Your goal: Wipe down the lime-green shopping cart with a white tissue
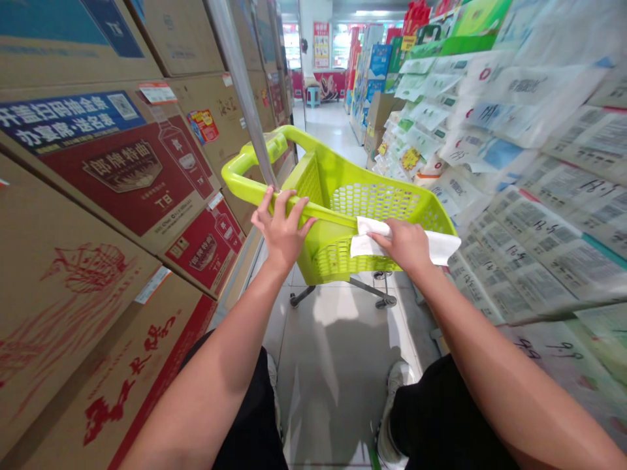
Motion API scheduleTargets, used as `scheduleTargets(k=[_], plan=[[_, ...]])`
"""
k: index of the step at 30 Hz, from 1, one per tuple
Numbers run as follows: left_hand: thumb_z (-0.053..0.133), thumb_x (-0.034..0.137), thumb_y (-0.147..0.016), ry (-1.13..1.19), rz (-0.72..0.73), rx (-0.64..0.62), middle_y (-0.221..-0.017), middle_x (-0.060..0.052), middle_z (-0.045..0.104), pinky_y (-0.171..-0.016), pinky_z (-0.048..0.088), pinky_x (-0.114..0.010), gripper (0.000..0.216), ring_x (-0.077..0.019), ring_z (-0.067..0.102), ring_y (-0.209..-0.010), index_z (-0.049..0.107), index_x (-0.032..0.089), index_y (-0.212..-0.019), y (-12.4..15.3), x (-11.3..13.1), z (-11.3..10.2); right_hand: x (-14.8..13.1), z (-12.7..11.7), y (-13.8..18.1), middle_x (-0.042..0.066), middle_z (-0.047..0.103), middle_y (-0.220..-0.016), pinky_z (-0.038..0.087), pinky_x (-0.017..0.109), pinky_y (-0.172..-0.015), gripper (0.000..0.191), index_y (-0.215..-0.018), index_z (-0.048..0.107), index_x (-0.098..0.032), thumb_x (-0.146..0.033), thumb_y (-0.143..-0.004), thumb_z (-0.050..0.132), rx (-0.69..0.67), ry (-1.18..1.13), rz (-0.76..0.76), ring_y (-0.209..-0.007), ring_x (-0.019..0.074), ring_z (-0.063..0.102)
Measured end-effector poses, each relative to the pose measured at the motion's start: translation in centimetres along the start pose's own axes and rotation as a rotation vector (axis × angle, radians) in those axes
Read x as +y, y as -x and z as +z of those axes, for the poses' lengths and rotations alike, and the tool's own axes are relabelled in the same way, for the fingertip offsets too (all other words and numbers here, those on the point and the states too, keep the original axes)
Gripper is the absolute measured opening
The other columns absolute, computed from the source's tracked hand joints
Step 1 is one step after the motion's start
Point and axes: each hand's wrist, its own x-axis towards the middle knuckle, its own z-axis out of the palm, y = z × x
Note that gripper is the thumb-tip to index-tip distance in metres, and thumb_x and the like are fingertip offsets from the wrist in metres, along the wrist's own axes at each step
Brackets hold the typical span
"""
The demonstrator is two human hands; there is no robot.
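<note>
A lime-green plastic shopping cart (343, 171) stands sideways in front of me, with a perforated basket and grey wheeled legs. My left hand (284, 225) grips its near rim close to the handle end, fingers curled over the edge. Further right along that rim, my right hand (409, 245) is closed on a white cloth (443, 247), pressing it against the basket's edge. The cloth drapes on both sides of the hand; whether it is fabric or thick paper is not clear. A metal pole (247, 91) slants down to the cart's handle near my left fingers.
Stacked cardboard cartons (122, 170) wall the left side. Packs in white plastic wrapping (519, 241) are piled on the right. Between them runs a tiled aisle floor (323, 352), with a blue stool (313, 96) and more boxes (379, 62) farther off.
</note>
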Motion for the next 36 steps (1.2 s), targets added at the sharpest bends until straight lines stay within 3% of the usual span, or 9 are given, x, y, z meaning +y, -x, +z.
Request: scheduleTargets(k=[6,9,13,20,24,30,36], plan=[[0.076,0.051,-0.093,0.005,-0.009,0.003,-0.150,-0.011,0.067,-0.118,0.027,-0.065,0.039,-0.0449,0.033,-0.158,0.076,0.035,-0.128,1.1,2.0,0.1,-6.3,-0.9,-1.4,0.015,0.078,-0.097,0.034,0.036,-0.073,0.065,-0.100,0.070,-0.019,-0.080,-0.097,0.050,0.076,-0.109,-0.024,-0.089,0.0323,0.069],[0.076,0.047,-0.093,0.012,-0.017,0.002,-0.149,-0.008,0.068,-0.118,0.029,-0.064,0.036,-0.0435,0.035,-0.158,0.076,0.037,-0.128,1.2,2.3,-0.2,-8.0,-1.2,-1.9,0.015,0.078,-0.098,0.035,0.036,-0.073,0.065,-0.101,0.070,-0.019,-0.080,-0.099,0.047,0.078,-0.149,-0.055,-0.090,0.0324,0.069],[0.079,0.050,-0.091,-0.003,-0.006,0.021,-0.149,-0.008,0.068,-0.121,0.026,-0.063,0.038,-0.0422,0.037,-0.156,0.077,0.035,-0.127,0.8,1.4,-0.5,-7.0,-1.1,-1.7,0.013,0.079,-0.100,0.035,0.036,-0.074,0.058,-0.106,0.070,-0.020,-0.073,-0.103,0.046,0.060,-0.155,-0.101,-0.093,0.0309,0.070],[0.079,0.048,-0.091,-0.011,-0.011,0.024,-0.153,-0.010,0.065,-0.120,0.026,-0.062,0.040,-0.0418,0.036,-0.157,0.076,0.034,-0.128,-0.2,0.0,-0.7,-0.9,-0.3,0.0,0.015,0.079,-0.103,0.034,0.036,-0.075,0.052,-0.107,0.072,-0.018,-0.065,-0.105,0.050,-0.003,-0.041,-0.026,-0.094,0.0316,0.069],[0.082,0.045,-0.090,-0.017,-0.006,0.038,-0.153,-0.010,0.065,-0.120,0.025,-0.062,0.041,-0.0419,0.036,-0.158,0.076,0.034,-0.129,0.0,0.5,-0.3,0.8,-0.2,0.6,0.015,0.079,-0.102,0.034,0.037,-0.076,0.053,-0.108,0.072,-0.018,-0.066,-0.104,0.050,-0.015,0.005,-0.007,-0.093,0.0321,0.069],[0.079,0.046,-0.092,0.014,-0.029,-0.001,-0.154,-0.012,0.063,-0.118,0.028,-0.063,0.040,-0.0436,0.033,-0.159,0.075,0.033,-0.129,0.7,2.1,0.1,-2.3,-0.9,-0.4,0.016,0.077,-0.104,0.036,0.037,-0.077,0.053,-0.110,0.069,-0.016,-0.063,-0.107,0.043,-0.026,-0.045,-0.101,-0.095,0.0329,0.068],[0.079,0.046,-0.091,-0.020,0.005,0.012,-0.148,-0.008,0.069,-0.118,0.028,-0.062,0.037,-0.0424,0.039,-0.156,0.076,0.036,-0.127,0.8,2.4,-0.7,-6.4,-2.8,-1.6,0.015,0.077,-0.119,0.041,0.036,-0.081,0.065,-0.127,0.066,-0.017,-0.070,-0.107,0.034,-0.018,-0.225,-0.246,-0.106,0.0318,0.069]])
